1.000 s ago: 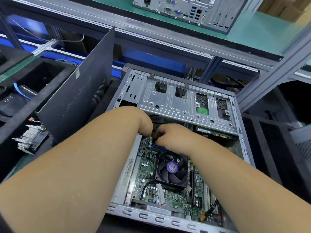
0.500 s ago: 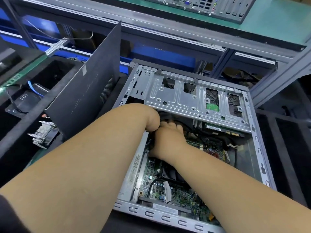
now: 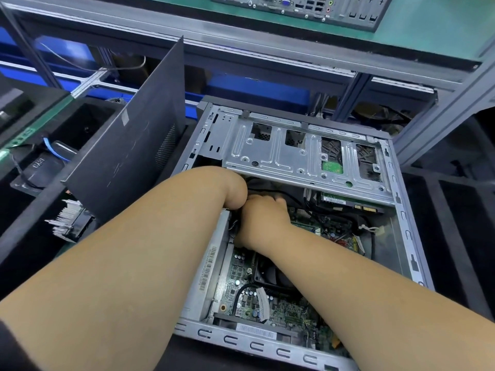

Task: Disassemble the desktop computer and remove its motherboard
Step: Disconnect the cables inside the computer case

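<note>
The open desktop case (image 3: 401,218) lies on its side in front of me. Its green motherboard (image 3: 284,309) sits on the case floor, with a black CPU fan (image 3: 270,274) partly under my right forearm. A silver drive cage (image 3: 281,153) spans the far end. My left hand (image 3: 235,194) bends down at the wrist into the gap below the cage, and its fingers are hidden. My right hand (image 3: 263,220) is pressed against it, fingers reaching down among black cables (image 3: 294,199). What either hand holds is not visible.
The removed dark side panel (image 3: 128,162) leans upright against the case's left side. A finned heat sink (image 3: 67,220) lies in the black tray at left. A second computer (image 3: 308,6) stands on the green shelf above. Black foam compartments (image 3: 455,236) flank the right.
Both hands have pushed farther in under the drive cage and closed together. The right forearm now covers most of the CPU fan. My view has shifted down and left.
</note>
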### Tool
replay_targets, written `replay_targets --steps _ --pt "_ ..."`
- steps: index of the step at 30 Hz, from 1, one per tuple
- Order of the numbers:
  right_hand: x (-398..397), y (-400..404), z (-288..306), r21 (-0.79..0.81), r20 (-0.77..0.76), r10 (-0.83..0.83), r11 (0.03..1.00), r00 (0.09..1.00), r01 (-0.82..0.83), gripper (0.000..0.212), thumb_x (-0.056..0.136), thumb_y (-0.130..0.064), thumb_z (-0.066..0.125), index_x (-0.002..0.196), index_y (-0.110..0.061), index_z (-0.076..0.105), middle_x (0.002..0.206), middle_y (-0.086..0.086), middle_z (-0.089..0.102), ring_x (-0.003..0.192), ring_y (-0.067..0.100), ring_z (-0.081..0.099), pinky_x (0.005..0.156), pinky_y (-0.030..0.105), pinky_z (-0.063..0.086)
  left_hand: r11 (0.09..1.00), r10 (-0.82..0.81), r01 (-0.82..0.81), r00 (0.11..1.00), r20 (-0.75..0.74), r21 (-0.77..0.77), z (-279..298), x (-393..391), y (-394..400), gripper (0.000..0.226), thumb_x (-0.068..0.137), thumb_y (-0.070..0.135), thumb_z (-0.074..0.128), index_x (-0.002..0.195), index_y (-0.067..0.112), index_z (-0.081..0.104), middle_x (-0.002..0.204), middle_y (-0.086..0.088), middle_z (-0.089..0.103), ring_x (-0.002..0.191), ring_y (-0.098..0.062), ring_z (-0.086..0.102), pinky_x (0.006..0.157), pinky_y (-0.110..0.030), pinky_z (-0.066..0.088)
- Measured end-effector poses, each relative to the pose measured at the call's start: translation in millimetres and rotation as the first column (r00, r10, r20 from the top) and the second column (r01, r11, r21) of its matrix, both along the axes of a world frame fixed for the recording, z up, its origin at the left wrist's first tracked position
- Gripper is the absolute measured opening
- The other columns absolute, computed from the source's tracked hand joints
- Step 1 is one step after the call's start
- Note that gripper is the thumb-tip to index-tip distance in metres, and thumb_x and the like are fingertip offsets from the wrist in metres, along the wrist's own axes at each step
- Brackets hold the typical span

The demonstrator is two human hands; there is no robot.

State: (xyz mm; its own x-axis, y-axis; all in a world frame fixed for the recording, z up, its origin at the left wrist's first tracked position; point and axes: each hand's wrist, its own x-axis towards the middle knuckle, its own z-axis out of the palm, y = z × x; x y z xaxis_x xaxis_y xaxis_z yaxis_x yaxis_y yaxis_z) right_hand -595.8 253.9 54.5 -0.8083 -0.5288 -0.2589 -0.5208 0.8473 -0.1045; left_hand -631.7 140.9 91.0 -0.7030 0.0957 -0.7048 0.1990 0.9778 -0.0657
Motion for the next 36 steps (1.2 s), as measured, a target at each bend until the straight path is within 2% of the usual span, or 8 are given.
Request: replay_targets --steps 7,12,15,19,23,26,32,36 --pt "3 -4 -5 0.006 -0.025 0.037 0.999 0.999 -0.037 0.042 0.071 -0.038 0.07 0.109 -0.021 0.061 0.109 0.0 0.056 0.105 0.025 0.051 0.098 0.039 0.025 0.999 -0.04 0.041 0.999 0.022 -0.028 2 1 2 0.027 0.093 0.004 0.038 0.103 0.013 0.061 0.096 -0.007 0.051 0.085 -0.024 0.049 0.079 -0.031 0.043" --pt "-5 -2 4 0.043 0.082 -0.008 0.999 0.997 0.004 0.035 0.068 -0.046 0.072 0.089 -0.029 0.05 0.104 -0.003 0.061 0.107 0.025 0.054 0.11 0.044 0.02 1.0 -0.019 0.02 0.999 0.033 -0.022 2 1 1 0.035 0.092 0.004 0.038 0.116 0.008 0.063 0.098 -0.006 0.052 0.085 -0.023 0.049 0.079 -0.031 0.043" --pt "-1 -4 1 0.042 0.041 0.018 0.999 0.999 -0.019 0.038 0.068 -0.044 0.073 0.095 -0.027 0.053 0.104 -0.003 0.059 0.105 0.024 0.054 0.105 0.041 0.022 1.0 -0.026 0.026 0.999 0.048 -0.016 3 1 0 0.038 0.091 0.003 0.038 0.119 0.007 0.062 0.1 -0.006 0.053 0.086 -0.024 0.049 0.085 -0.034 0.045" --pt "3 -6 -4 0.025 -0.015 0.04 0.999 0.999 -0.04 0.034 0.071 -0.04 0.071 0.099 -0.023 0.058 0.1 -0.001 0.056 0.102 0.024 0.051 0.096 0.04 0.024 0.998 -0.041 0.043 0.998 0.054 -0.035 0 0 0 0.023 0.09 0.004 0.037 0.091 0.014 0.058 0.095 -0.005 0.054 0.084 -0.025 0.05 0.085 -0.036 0.046" --pt "-5 -4 5 0.082 0.091 -0.014 0.997 0.996 0.007 0.035 0.067 -0.047 0.074 0.072 -0.025 0.047 0.073 -0.009 0.046 0.098 0.023 0.057 0.109 0.046 0.019 0.998 -0.033 0.035 0.999 0.033 -0.046 -1 -2 0 0.029 0.088 0.002 0.039 0.064 0.014 0.048 0.073 -0.003 0.05 0.069 -0.023 0.048 0.073 -0.033 0.043" --pt "-8 -4 7 0.105 0.126 -0.014 0.994 0.992 0.001 0.034 0.067 -0.049 0.074 0.076 -0.027 0.05 0.073 -0.008 0.048 0.1 0.024 0.058 0.113 0.049 0.012 0.997 -0.045 0.046 0.999 0.027 -0.06 -1 -2 0 0.03 0.088 0.002 0.039 0.062 0.015 0.047 0.069 -0.002 0.047 0.067 -0.023 0.047 0.072 -0.033 0.042" --pt "5 -7 -4 0.052 -0.049 0.09 0.995 0.995 -0.088 0.035 0.075 -0.041 0.068 0.103 -0.022 0.061 0.106 0.001 0.058 0.106 0.024 0.049 0.104 0.041 0.021 0.993 -0.081 0.084 0.996 0.037 -0.078 -1 -2 1 0.031 0.089 0.0 0.038 0.063 0.017 0.044 0.071 0.0 0.044 0.08 -0.026 0.047 0.075 -0.032 0.041" --pt "-4 -4 5 0.075 0.063 0.011 0.997 0.998 -0.016 0.033 0.07 -0.048 0.072 0.091 -0.024 0.06 0.092 -0.005 0.06 0.105 0.024 0.056 0.111 0.045 0.017 0.996 -0.058 0.06 0.998 0.035 -0.069 -1 -2 0 0.031 0.089 -0.001 0.039 0.063 0.016 0.044 0.07 -0.001 0.044 0.073 -0.024 0.046 0.073 -0.032 0.04"
